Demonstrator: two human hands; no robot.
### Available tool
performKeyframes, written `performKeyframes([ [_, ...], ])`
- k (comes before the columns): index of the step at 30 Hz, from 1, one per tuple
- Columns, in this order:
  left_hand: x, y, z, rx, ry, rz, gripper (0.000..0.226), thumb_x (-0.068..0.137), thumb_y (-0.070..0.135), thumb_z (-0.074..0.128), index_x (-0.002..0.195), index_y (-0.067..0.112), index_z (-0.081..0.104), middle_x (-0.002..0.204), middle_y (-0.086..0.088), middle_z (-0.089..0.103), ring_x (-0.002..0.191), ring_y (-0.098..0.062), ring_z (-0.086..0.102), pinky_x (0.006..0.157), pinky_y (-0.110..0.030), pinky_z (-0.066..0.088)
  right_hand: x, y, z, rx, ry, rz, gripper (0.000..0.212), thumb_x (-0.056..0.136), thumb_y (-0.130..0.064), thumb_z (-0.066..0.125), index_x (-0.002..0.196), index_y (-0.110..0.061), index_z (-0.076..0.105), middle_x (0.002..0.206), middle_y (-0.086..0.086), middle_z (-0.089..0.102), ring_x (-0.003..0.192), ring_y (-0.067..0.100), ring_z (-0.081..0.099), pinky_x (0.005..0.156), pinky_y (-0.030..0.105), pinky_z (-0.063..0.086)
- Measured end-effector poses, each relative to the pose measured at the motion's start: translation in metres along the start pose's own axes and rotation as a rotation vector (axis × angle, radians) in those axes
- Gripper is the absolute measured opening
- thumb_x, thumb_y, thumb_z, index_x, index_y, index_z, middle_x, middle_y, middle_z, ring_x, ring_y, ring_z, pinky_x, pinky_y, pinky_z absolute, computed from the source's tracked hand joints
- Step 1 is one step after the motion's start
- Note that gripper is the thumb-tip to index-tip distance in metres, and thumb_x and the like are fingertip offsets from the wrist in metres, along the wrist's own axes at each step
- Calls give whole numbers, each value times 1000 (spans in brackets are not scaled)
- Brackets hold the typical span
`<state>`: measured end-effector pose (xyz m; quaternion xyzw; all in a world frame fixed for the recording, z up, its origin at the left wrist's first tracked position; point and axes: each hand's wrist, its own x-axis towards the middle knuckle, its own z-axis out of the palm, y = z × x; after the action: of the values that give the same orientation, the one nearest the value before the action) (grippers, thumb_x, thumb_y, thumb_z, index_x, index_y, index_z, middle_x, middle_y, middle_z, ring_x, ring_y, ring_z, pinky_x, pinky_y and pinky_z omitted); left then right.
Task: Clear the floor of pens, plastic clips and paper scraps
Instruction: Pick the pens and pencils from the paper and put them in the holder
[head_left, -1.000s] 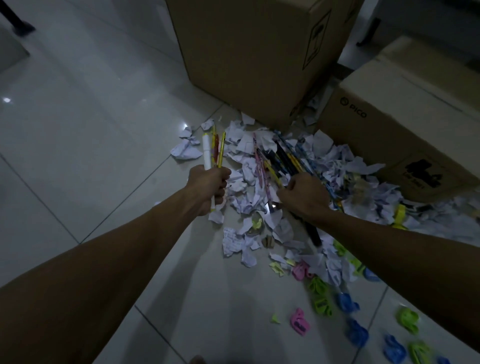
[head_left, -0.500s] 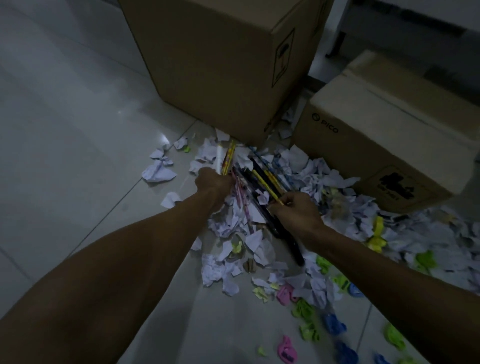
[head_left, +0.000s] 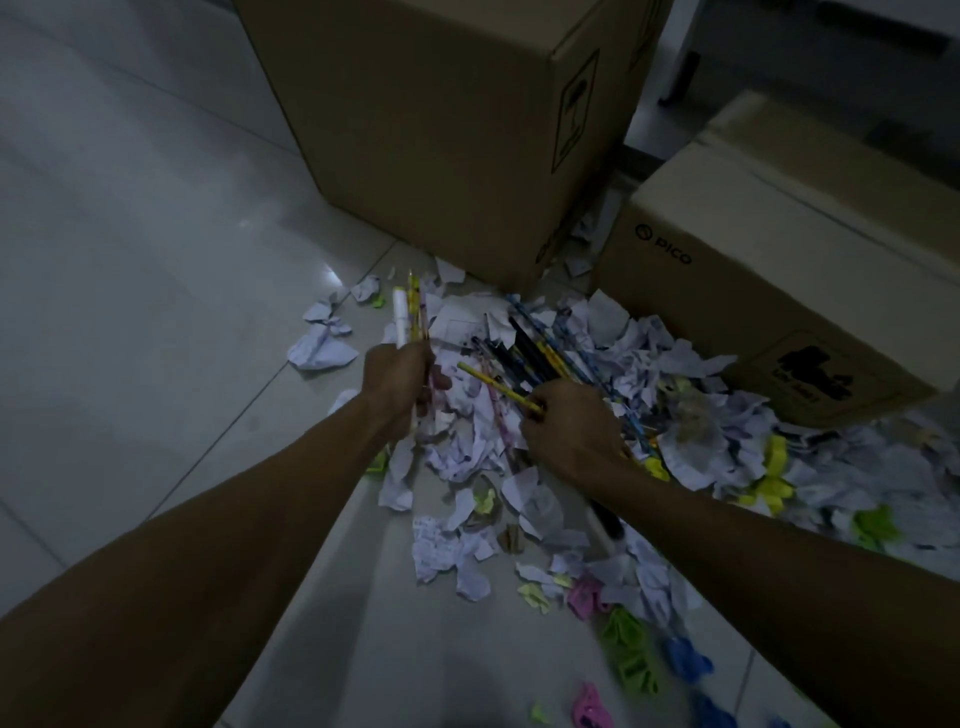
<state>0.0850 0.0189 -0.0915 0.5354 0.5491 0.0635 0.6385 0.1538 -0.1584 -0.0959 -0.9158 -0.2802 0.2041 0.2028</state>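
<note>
Single head-worn view, steeply downward, close over littered floor (head_left: 156, 260)

White paper scraps (head_left: 530, 499) cover grey tiles (head_left: 130, 312); brown boxes (head_left: 441, 130) upper frame; pink, green, blue clips (head_left: 631, 649) lower right; yellow pen (head_left: 498, 388) centre.
</note>
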Motion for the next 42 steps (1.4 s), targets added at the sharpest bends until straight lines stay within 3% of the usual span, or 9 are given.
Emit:
performKeyframes([
  [7,-10,-1,-41,-144,-173,-45,13,93,15,58,95,3,63,56,-6,61,49,-16,56,45,-22,47,2,-9,7,-236,-5,51,9,95,-21,56,96,-12,55,105,12,60,95,34,61,78,40,48],
  [13,-17,-4,-27,-215,-178,-129,14,97,10,49,83,7,50,64,-8,50,57,-24,57,44,-26,49,2,-6,0,25,-38,114,33,89,-26,59,66,-15,38,63,6,39,59,28,43,59,37,41],
  [20,-27,-14,20,-11,-126,-33,28,88,3,61,74,11,39,57,-8,34,32,-14,30,38,-19,30,-3,16,-36,574,34,265,30,97,-21,49,73,-2,50,70,24,52,57,27,38,57,41,37],
  [22,-27,-21,33,109,-74,19,20,83,11,71,87,6,52,62,-11,42,40,-17,41,39,-21,37,-5,23,-47,661,29,323,31,101,-18,46,71,-8,49,70,20,54,57,28,39,60,41,39],
  [24,-26,-27,41,218,-12,40,43,79,21,76,110,1,53,72,-13,50,51,-21,49,41,-24,40,-9,28,-54,703,24,359,35,103,-19,43,69,-12,42,63,12,44,53,26,36,63,38,34],
  [28,-24,-34,51,342,37,67,51,78,24,76,108,10,38,88,-14,54,73,-29,60,51,-31,46,-17,43,-53,615,6,370,35,104,-26,40,70,-19,37,61,6,38,52,22,34,64,35,31],
  [33,-19,-35,56,413,115,50,55,76,16,74,121,3,46,107,-21,59,93,-36,63,71,-40,55,-25,45,-37,569,-95,363,31,92,-28,57,71,-12,42,68,13,43,62,27,48,60,46,45],
  [38,-22,-37,54,402,107,32,64,71,19,80,122,0,47,100,-19,60,83,-32,64,60,-34,55,-29,48,-24,197,-68,195,43,82,-25,70,64,-12,34,55,5,36,46,20,38,47,22,29],
  [42,-22,-37,47,276,82,13,42,77,17,68,109,-7,55,81,-19,62,58,-26,56,45,-26,42,-25,51,-14,-25,-29,172,48,81,-35,71,61,-19,30,55,1,35,46,15,36,43,22,27],
])
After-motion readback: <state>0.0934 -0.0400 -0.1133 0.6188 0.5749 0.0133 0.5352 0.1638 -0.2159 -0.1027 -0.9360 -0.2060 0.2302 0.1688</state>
